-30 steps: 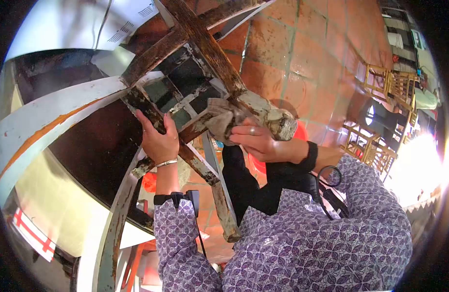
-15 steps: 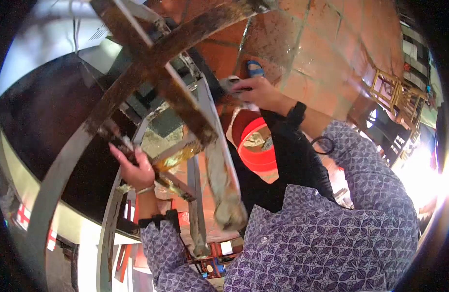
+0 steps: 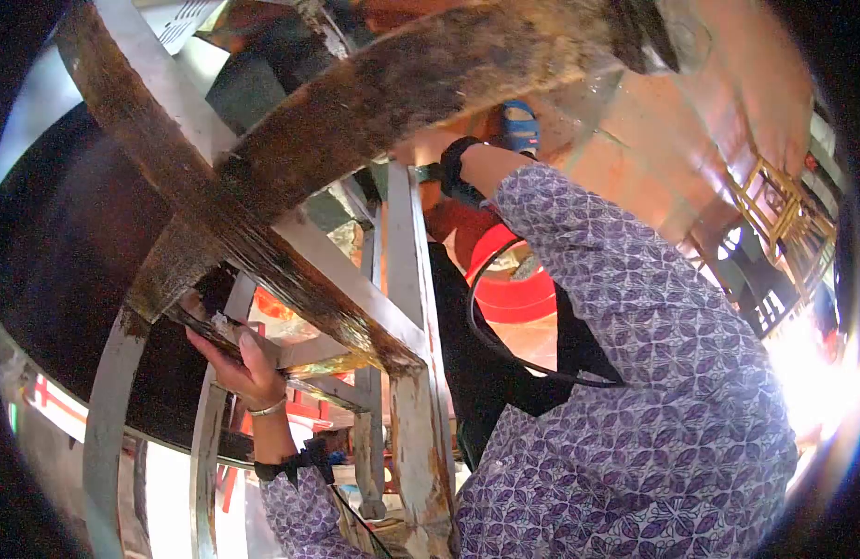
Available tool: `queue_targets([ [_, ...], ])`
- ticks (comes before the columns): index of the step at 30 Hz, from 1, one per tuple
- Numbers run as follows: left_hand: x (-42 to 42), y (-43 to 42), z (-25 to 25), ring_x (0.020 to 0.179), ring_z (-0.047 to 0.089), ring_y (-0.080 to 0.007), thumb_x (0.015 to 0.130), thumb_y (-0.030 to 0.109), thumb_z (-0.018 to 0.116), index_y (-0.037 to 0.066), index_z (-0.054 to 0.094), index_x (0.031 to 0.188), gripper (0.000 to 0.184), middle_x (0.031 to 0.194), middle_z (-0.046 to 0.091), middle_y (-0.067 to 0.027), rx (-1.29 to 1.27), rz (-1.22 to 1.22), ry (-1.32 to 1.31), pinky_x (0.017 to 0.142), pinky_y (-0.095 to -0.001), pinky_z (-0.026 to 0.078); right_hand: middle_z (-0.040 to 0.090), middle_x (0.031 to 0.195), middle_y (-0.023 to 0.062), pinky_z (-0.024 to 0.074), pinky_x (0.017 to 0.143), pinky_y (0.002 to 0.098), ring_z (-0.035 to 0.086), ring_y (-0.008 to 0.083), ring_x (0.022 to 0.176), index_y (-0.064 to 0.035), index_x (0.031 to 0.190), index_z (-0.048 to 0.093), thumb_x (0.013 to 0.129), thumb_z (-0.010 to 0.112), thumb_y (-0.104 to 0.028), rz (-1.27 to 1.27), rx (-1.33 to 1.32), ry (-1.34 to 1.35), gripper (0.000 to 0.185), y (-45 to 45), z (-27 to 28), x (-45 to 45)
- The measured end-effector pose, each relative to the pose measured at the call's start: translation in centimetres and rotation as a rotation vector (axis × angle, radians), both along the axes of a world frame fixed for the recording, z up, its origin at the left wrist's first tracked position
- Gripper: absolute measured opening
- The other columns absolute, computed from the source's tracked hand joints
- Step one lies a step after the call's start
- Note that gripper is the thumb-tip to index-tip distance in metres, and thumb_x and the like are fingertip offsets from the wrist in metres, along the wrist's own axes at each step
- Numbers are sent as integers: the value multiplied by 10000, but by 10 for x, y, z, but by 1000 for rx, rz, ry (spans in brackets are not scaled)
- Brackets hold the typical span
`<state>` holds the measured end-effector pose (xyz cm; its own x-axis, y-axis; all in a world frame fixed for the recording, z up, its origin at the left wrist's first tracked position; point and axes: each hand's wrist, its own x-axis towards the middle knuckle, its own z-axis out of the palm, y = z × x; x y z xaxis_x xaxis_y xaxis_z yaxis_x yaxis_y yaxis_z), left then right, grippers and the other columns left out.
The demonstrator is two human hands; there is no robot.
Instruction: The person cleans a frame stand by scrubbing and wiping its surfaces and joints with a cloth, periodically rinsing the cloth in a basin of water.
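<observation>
A worn wooden furniture frame (image 3: 327,121), part grey-white paint and part bare brown wood, fills the left and middle of the view. Its curved beam crosses a straight bar close to the camera. My left hand (image 3: 248,373) is closed round a dark bar of this frame, low on the left, thumb up. Of my right arm I see the patterned sleeve (image 3: 635,270) and a black wristband (image 3: 458,168). Beyond that wristband, my right hand is mostly hidden behind the curved beam, so its fingers and anything in them do not show.
Below my right forearm stands a red bucket (image 3: 518,303) with something pale inside. A blue sandal (image 3: 520,126) is on the tiled floor (image 3: 625,140). Wooden chairs (image 3: 784,210) stand at the right. A large dark round surface (image 3: 57,270) lies behind the frame.
The frame looks larger and turned in view. My right hand, earlier visible with a greyish thing in it, has moved left behind the beam. My left hand keeps its grip.
</observation>
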<state>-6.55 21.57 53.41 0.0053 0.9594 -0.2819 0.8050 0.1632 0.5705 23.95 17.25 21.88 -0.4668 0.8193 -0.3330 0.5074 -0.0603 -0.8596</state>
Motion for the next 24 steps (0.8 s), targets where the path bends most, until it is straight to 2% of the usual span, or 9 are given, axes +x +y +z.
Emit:
queue_targets([
  [3, -8, -2, 3, 1022, 538, -236, 867, 277, 536, -13, 196, 1421, 711, 1201, 533, -199, -77, 15, 11, 876, -321, 429, 627, 939, 185, 455, 769, 473, 580, 376, 920, -46, 1014, 615, 745, 559, -179, -122, 96, 84, 305, -15, -67, -21],
  [4, -13, -1, -1, 1023, 536, -221, 865, 285, 536, -14, 191, 1421, 719, 1206, 528, -195, -9, -58, -24, 856, -315, 440, 625, 980, 198, 453, 789, 468, 586, 351, 940, -37, 1011, 620, 748, 516, -121, 152, -355, 43, 295, 28, 38, 2],
  [5, -10, 1, -4, 1023, 534, -206, 862, 294, 535, -16, 187, 1421, 728, 1212, 522, -191, 53, -129, -52, 836, -308, 452, 617, 1030, 217, 455, 826, 450, 591, 321, 979, -36, 1021, 620, 734, 478, -74, 24, -275, 113, 322, 23, 45, -5],
  [8, -18, 1, -7, 1001, 528, -197, 858, 256, 523, 4, 175, 1429, 714, 1216, 506, -189, 52, -164, 27, 820, -320, 463, 604, 1085, 218, 450, 871, 423, 580, 312, 1027, -42, 1079, 609, 808, 509, -143, 258, -204, 171, 306, 35, 51, 7],
  [12, -3, 7, 0, 967, 542, -213, 867, 216, 522, 18, 131, 1437, 720, 1175, 520, -184, 3, -160, 55, 804, -331, 486, 643, 860, -8, 474, 621, 359, 573, 119, 745, -155, 1018, 681, 865, 582, -357, -172, -703, -71, 272, 40, 53, 36],
  [18, 6, 10, -4, 940, 566, -208, 874, 213, 532, 23, 130, 1436, 716, 1143, 550, -148, -35, -111, -39, 861, -321, 458, 640, 838, 19, 472, 621, 360, 574, 139, 732, -141, 1015, 676, 829, 604, -304, -119, -305, 382, 257, 113, 89, -36],
  [21, 8, 11, -6, 922, 568, -210, 867, 247, 548, 79, 121, 1449, 741, 1137, 552, -127, -50, -131, -1, 792, -322, 506, 638, 827, 32, 470, 621, 360, 575, 149, 725, -134, 1013, 674, 811, 616, -278, -58, -174, 414, 254, 130, 94, -59],
  [23, 19, 8, -3, 897, 569, -194, 857, 271, 559, 120, 124, 1454, 754, 1110, 562, -118, -95, -26, -115, 767, -333, 524, 637, 820, 41, 469, 621, 360, 576, 156, 721, -129, 1012, 672, 799, 623, -260, -53, -166, 367, 254, 136, 70, -62],
  [24, 23, 8, 2, 880, 567, -180, 852, 306, 554, 118, 127, 1453, 760, 1062, 574, -119, -57, -88, 20, 800, -340, 521, 636, 817, 46, 469, 621, 361, 576, 159, 719, -127, 1011, 671, 793, 627, -251, -57, -184, 328, 255, 137, 55, -58],
])
